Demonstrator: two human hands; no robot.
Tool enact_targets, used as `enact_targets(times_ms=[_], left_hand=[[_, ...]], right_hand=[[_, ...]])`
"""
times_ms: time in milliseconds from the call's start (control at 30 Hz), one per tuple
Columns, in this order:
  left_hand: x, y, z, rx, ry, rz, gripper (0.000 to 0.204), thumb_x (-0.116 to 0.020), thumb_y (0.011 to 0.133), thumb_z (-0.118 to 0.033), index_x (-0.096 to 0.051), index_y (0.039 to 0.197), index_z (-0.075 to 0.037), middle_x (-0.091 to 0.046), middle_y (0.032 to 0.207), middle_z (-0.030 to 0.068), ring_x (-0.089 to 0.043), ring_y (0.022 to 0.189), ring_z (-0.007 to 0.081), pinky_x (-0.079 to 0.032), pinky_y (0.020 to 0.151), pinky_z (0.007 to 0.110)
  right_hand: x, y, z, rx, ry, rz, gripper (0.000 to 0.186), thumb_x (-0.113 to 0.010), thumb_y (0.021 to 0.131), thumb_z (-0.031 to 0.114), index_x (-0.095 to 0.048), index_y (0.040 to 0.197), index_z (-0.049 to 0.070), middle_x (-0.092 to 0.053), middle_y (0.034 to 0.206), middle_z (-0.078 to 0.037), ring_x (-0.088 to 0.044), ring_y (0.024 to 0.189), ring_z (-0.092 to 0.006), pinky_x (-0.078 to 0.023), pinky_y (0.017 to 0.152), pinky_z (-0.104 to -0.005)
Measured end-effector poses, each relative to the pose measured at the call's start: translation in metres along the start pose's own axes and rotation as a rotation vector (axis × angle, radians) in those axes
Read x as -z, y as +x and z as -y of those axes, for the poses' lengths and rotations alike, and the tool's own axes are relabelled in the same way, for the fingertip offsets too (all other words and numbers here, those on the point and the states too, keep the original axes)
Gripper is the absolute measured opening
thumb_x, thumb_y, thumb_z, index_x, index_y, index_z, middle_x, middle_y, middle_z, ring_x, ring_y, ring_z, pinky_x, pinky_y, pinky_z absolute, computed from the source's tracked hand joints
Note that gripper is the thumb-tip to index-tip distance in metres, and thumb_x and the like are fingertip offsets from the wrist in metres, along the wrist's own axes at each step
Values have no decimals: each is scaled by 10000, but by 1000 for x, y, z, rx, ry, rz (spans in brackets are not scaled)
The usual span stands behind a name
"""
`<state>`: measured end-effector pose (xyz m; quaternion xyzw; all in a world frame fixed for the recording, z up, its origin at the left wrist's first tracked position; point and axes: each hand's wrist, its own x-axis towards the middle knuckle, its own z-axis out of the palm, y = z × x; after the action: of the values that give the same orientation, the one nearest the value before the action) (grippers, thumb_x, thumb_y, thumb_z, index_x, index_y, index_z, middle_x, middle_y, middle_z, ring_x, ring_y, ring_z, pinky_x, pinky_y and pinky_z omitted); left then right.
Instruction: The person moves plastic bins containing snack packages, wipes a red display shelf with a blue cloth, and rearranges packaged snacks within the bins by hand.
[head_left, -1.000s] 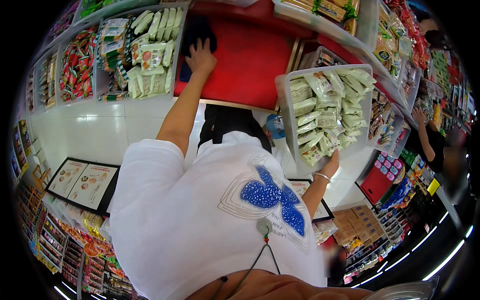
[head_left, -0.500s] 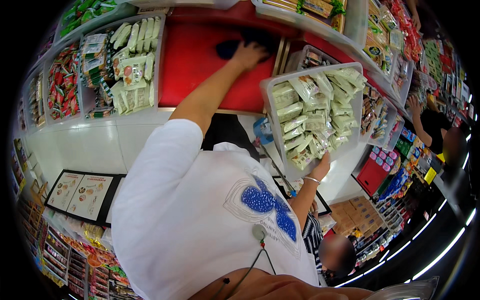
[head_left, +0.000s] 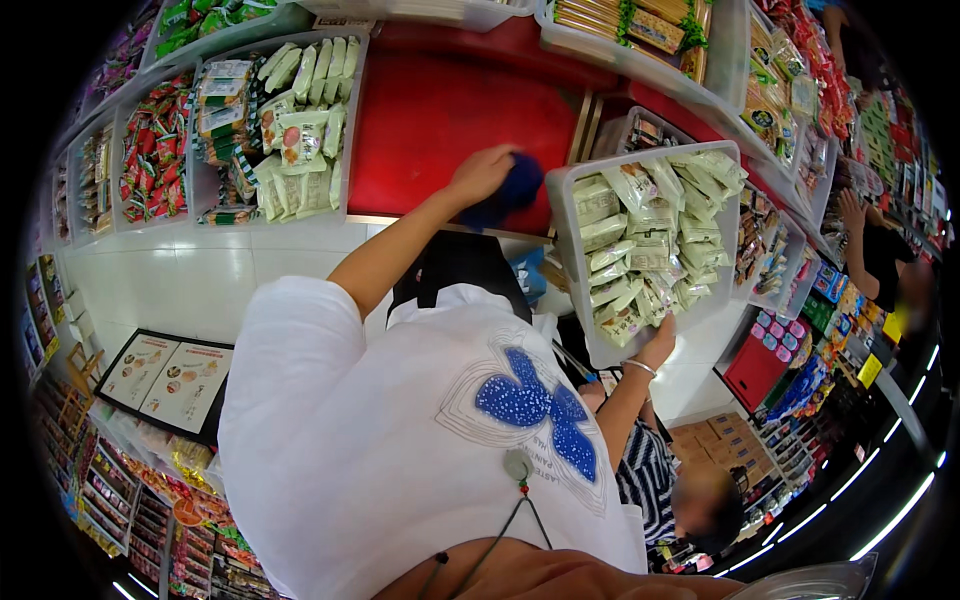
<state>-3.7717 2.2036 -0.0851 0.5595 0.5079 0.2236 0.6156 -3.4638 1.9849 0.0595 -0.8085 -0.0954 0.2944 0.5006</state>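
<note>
My left hand [head_left: 483, 173] is closed on a dark blue cloth [head_left: 512, 191] at the near right part of the red shelf [head_left: 455, 100]. Part of the fingers is hidden behind the bunched cloth. Out to the right, my right hand [head_left: 657, 345] grips the near rim of a translucent plastic bin [head_left: 558, 215]. That bin is tilted, and its inside faces me. Many pale green wrapped snack packets [head_left: 650, 245] fill it.
Left of the red shelf stand bins of green packets [head_left: 308, 140] and red packets [head_left: 155, 150]. Further bins [head_left: 640, 35] line the far right. A person in a striped top [head_left: 645, 480] is close on the lower right; another person's hand [head_left: 852, 210] shows at far right.
My left hand has drawn the cloth from the far part of the red shelf toward its near edge. The bin stays in my right hand, and the whole view has shifted slightly.
</note>
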Motion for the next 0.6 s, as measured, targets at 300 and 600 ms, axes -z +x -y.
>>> enact_targets(times_ms=[300,600], left_hand=[[-29,79,-15,-402,1024,-117,437,-555,815,-296,-515,1246,-238,-344,1411,66,-333,1292,226,-227,999,619],[34,86,40,-95,997,-264,532,-508,842,-278,-366,1351,-228,-343,1423,53,-270,1338,219,-229,1063,494]], right_hand=[[2,3,3,-69,26,-9,457,-512,888,289,-476,1153,-81,-558,1065,-151,-579,902,-226,-494,755,-326],[-12,-19,22,-116,42,-4,466,-516,891,311,-463,1177,-53,-535,1107,-154,-567,948,-244,-482,790,-354]])
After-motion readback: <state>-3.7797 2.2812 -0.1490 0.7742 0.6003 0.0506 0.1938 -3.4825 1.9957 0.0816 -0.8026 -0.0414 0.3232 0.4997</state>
